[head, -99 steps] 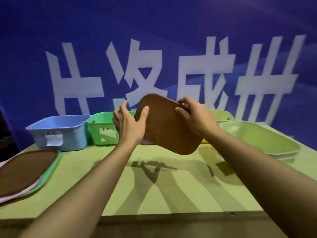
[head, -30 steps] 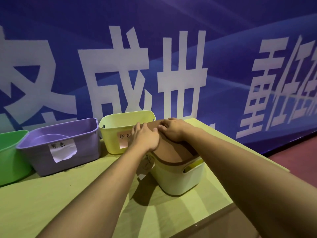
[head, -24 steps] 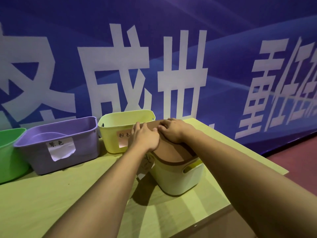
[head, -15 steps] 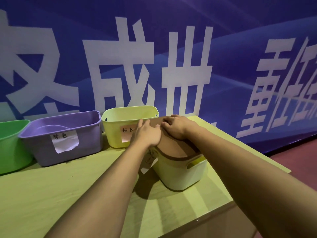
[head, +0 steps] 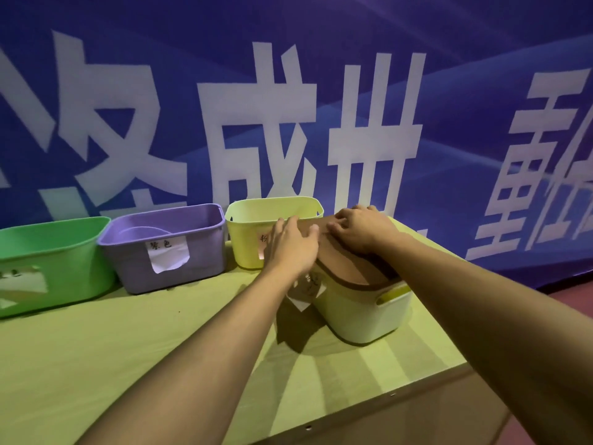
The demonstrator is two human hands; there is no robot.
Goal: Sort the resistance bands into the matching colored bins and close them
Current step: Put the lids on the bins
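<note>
Green worktop (head: 96, 364), right edge: brown lid (head: 345, 268) on pale yellow bin (head: 362, 316); left hand (head: 293, 248) and right hand (head: 361, 231) press it, fingers relaxed, holding nothing.

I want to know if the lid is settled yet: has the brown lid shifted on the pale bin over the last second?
No. The brown lid lies on the pale bin as before, same overhang above the bin's handle slot; both hands press it.
</note>
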